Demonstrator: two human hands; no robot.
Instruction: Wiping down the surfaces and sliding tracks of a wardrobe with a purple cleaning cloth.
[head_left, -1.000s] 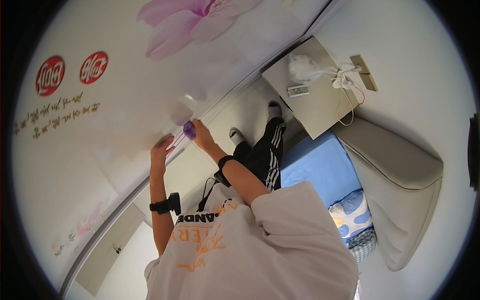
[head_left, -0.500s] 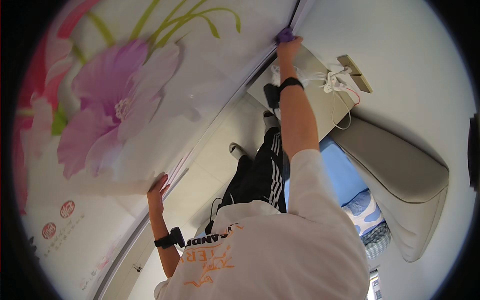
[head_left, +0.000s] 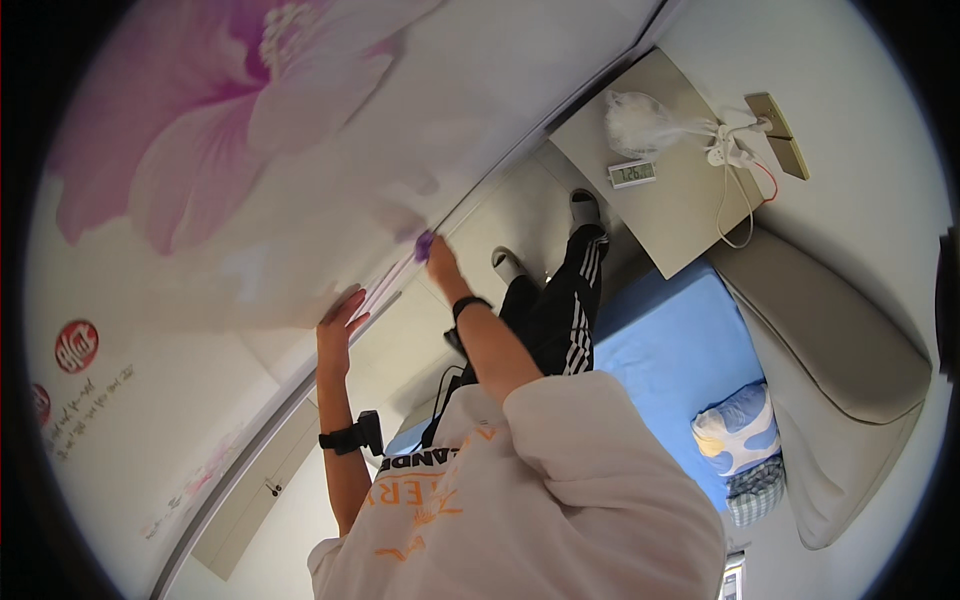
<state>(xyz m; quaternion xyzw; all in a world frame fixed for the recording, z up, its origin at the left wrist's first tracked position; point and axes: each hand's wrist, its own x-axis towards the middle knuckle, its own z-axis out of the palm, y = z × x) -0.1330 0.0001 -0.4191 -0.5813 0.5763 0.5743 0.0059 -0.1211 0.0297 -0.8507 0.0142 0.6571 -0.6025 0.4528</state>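
A large glossy panel (head_left: 300, 210) printed with a purple flower fills the left side, with a straight framed edge. My right hand (head_left: 443, 265) is closed round a bunched purple cloth (head_left: 424, 246), which rests against the panel close to that edge. Lower along the same edge, my left hand (head_left: 338, 322) lies against the panel with its fingers stretched out and nothing in them. Both of my wrists wear black straps with small black devices.
To the right stands a beige bedside table (head_left: 680, 215) with a small digital clock (head_left: 632, 174), a clear plastic bag (head_left: 640, 122) and a white power strip (head_left: 718, 152). Beyond are a blue bed (head_left: 680, 340), pillows (head_left: 738, 428) and a grey padded headboard (head_left: 830, 320).
My right hand has come down along the panel's edge with the purple cloth, toward my left hand. My left hand stays against the panel. The view has shifted, showing more of the bedside table.
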